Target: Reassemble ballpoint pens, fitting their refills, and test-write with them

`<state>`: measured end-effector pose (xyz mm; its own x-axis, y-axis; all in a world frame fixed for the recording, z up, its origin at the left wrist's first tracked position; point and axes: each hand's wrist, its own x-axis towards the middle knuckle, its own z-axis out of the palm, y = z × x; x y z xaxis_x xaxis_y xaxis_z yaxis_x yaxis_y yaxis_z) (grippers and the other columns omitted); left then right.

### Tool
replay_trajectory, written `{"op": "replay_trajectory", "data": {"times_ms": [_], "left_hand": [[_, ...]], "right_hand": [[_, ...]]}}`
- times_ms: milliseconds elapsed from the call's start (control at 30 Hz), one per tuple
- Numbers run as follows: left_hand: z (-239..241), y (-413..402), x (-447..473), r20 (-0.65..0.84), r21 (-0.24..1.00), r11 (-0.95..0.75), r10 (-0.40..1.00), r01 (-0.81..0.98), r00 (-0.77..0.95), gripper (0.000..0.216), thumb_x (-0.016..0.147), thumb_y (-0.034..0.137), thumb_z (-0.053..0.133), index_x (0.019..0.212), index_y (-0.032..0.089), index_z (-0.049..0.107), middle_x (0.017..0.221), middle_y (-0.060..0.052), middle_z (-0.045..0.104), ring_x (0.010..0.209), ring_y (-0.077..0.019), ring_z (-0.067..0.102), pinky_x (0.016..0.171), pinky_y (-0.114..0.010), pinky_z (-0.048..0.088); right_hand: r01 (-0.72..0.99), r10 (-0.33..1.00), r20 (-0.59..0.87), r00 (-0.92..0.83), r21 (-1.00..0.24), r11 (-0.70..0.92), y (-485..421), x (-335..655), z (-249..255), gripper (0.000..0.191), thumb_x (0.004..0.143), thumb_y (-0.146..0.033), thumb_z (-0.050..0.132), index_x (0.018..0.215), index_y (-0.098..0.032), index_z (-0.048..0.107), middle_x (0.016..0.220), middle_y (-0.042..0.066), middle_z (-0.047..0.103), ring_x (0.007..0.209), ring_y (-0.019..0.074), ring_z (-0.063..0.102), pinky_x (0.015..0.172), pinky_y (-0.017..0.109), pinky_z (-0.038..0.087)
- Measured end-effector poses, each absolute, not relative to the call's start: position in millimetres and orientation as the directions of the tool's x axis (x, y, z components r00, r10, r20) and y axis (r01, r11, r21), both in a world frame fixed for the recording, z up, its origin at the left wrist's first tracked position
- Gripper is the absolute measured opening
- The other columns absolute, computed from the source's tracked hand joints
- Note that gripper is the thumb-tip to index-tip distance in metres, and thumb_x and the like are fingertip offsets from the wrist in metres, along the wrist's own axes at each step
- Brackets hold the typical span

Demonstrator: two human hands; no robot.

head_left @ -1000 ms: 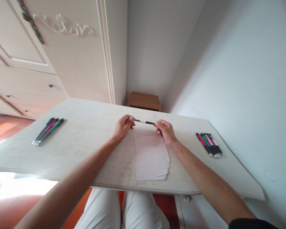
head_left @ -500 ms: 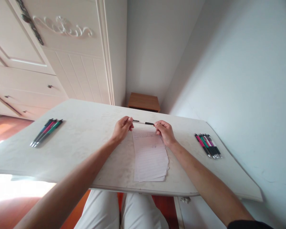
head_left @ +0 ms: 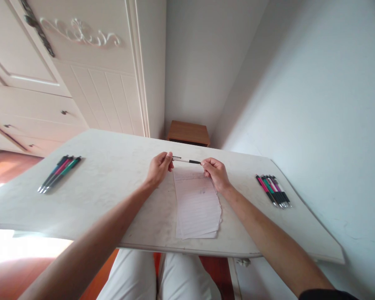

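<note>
A white pen point(head_left: 186, 160) with a black grip and black clip is held level above the far end of the paper. My left hand point(head_left: 160, 167) pinches its clip end, and the fingers of my right hand point(head_left: 216, 171) close on the dark tip end. Beneath it lie lined paper sheets point(head_left: 197, 208) with torn right edges, with some handwriting near the top. Both ends of the pen are partly hidden by my fingers.
Several pens point(head_left: 273, 191) lie side by side on the right of the white table point(head_left: 118, 166). On the left lie three pens point(head_left: 59, 173) in blue, pink and green. A brown wooden cabinet point(head_left: 189, 132) stands beyond the far edge, with a wall at right.
The pen has turned slightly, so that its clip shows standing out from the barrel more clearly. Both hands keep nearly the same place and still hold its ends.
</note>
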<state>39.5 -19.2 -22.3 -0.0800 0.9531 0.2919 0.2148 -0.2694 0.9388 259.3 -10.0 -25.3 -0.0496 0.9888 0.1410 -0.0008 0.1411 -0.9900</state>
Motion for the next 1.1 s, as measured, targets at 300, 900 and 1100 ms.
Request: {"op": "replay_trajectory", "data": {"times_ms": [300, 900, 1100], "left_hand": [[-22, -20, 41, 0.273, 0.945, -0.242, 0.954, 0.222, -0.126, 0.045, 0.090, 0.053, 0.046, 0.061, 0.018, 0.052, 0.053, 0.000, 0.056, 0.047, -0.0110, 0.049, 0.049, -0.023, 0.037], [-23, -15, 38, 0.236, 0.968, -0.213, 0.954, 0.134, -0.185, 0.044, 0.089, 0.053, 0.048, 0.063, 0.017, 0.055, 0.052, 0.000, 0.056, 0.045, -0.0111, 0.050, 0.046, -0.023, 0.037], [-24, -15, 38, 0.236, 0.968, -0.215, 0.955, 0.129, -0.182, 0.043, 0.089, 0.052, 0.048, 0.064, 0.018, 0.054, 0.053, 0.000, 0.056, 0.045, -0.0109, 0.050, 0.046, -0.022, 0.038]], "right_hand": [[0.015, 0.984, 0.165, -0.060, -0.986, 0.166, -8, 260, -30, 0.020, 0.074, -0.036, 0.070, 0.072, -0.017, 0.065, 0.056, -0.005, 0.051, 0.046, 0.0076, 0.043, 0.047, 0.022, 0.034], [-0.021, 0.984, 0.153, -0.097, -0.988, 0.151, -9, 262, -24, 0.030, 0.079, -0.047, 0.068, 0.087, -0.018, 0.073, 0.076, 0.001, 0.063, 0.049, 0.0068, 0.046, 0.047, 0.023, 0.036], [0.232, 0.974, 0.228, 0.011, -0.948, 0.219, 6, 283, -26, 0.031, 0.074, -0.039, 0.069, 0.098, -0.019, 0.072, 0.077, 0.001, 0.066, 0.055, 0.0104, 0.051, 0.055, 0.025, 0.044]]}}
